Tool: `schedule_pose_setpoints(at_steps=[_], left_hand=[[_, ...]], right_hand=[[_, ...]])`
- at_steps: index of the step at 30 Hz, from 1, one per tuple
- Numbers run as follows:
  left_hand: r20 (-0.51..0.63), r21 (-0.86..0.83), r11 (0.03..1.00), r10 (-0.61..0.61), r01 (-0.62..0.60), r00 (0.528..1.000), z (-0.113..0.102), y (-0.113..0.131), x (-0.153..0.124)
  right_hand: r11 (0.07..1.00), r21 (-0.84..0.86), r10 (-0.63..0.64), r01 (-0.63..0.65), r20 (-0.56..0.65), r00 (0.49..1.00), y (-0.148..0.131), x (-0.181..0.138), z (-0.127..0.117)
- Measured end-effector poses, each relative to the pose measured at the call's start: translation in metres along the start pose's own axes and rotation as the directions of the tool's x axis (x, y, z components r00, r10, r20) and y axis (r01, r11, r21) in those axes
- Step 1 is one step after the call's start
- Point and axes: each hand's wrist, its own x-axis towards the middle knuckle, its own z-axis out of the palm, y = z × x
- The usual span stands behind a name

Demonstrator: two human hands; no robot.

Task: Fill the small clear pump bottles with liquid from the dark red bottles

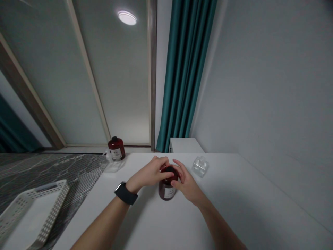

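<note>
A dark red-brown bottle [168, 192] with a white label and a black cap [169, 169] stands upright on the white table [145, 222]. My left hand [153, 172], a dark watch on its wrist, reaches over from the left with thumb and fingers closed around the cap. From the right, my right hand [184, 180] curves its fingers and thumb around the bottle's shoulder, just under the cap. Parts of the bottle's upper body are hidden behind both hands. To the right of the bottle, near my right hand, lies a clear, squarish glass-like container [200, 166].
A second red-brown bottle [116, 149] with a black cap stands at the table's far left corner, beside clear plastic-looking pieces [112, 166]. A white perforated basket [49, 215] is below on the left. Behind the table are a white cabinet [186, 145] and a teal curtain [187, 69].
</note>
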Motion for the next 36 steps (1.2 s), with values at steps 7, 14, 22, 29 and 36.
schedule_pose_setpoints(at_steps=[7,14,22,29,36], left_hand=[[0.047,-0.175,0.985,-0.003,0.011,0.999,0.002,-0.005,0.002],[-0.013,-0.005,1.0,-0.004,0.004,1.0,0.0,-0.005,0.0],[-0.245,0.07,0.99,-0.101,0.121,0.964,-0.016,-0.018,0.001],[-0.351,0.043,0.976,-0.185,0.213,0.918,-0.016,-0.046,0.002],[-0.347,-0.004,0.965,-0.247,0.262,0.905,-0.015,-0.052,0.003]], right_hand=[[0.999,0.033,-0.01,0.009,0.022,1.0,0.0,-0.001,0.001],[0.999,-0.002,-0.034,0.034,-0.071,0.997,0.003,-0.001,0.005],[0.966,-0.256,-0.112,0.045,-0.255,0.961,0.014,-0.001,-0.004],[0.933,-0.359,-0.138,0.026,-0.292,0.946,0.019,-0.002,0.001],[0.918,-0.397,-0.147,0.018,-0.296,0.944,0.02,-0.003,0.0]])
